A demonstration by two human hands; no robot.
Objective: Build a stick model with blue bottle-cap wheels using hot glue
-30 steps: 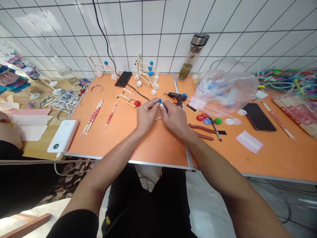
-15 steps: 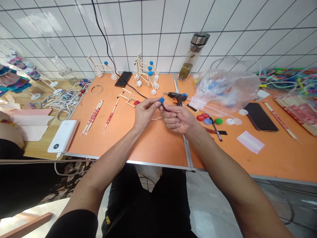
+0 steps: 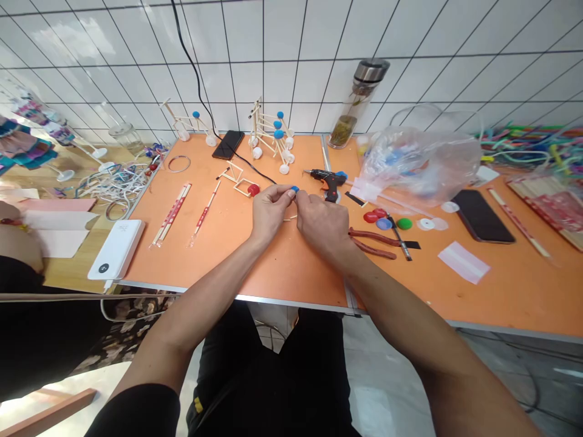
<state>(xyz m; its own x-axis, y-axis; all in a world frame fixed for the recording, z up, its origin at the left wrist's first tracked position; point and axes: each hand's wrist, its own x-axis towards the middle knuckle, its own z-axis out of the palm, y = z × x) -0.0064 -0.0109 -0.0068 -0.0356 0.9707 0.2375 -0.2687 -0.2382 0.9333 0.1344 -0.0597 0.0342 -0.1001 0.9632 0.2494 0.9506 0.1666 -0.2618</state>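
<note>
My left hand [image 3: 269, 212] pinches a small blue bottle cap [image 3: 294, 189] between thumb and fingers above the orange table. My right hand [image 3: 322, 221] is closed against the cap's right side, knuckles up; whatever lies inside its fingers is hidden. Just behind the hands is a black hot glue gun [image 3: 328, 179]. To the left lies a small stick frame [image 3: 239, 179] with a red cap [image 3: 254, 190] at one end. Pliers with red-brown handles [image 3: 376, 240] rest right of my right hand, their jaws hidden behind it.
Stick models with caps [image 3: 268, 130] stand at the back beside a phone [image 3: 228, 144]. Loose coloured caps [image 3: 384, 224], a pen [image 3: 401, 240], a glass bottle [image 3: 348, 115] and a plastic bag [image 3: 414, 164] are to the right. A white power bank [image 3: 116, 250] sits at the left edge.
My right hand has turned over, knuckles now up, and closed tighter round the blue cap's side. More of the pliers' handles shows. The cap is more covered by fingers.
</note>
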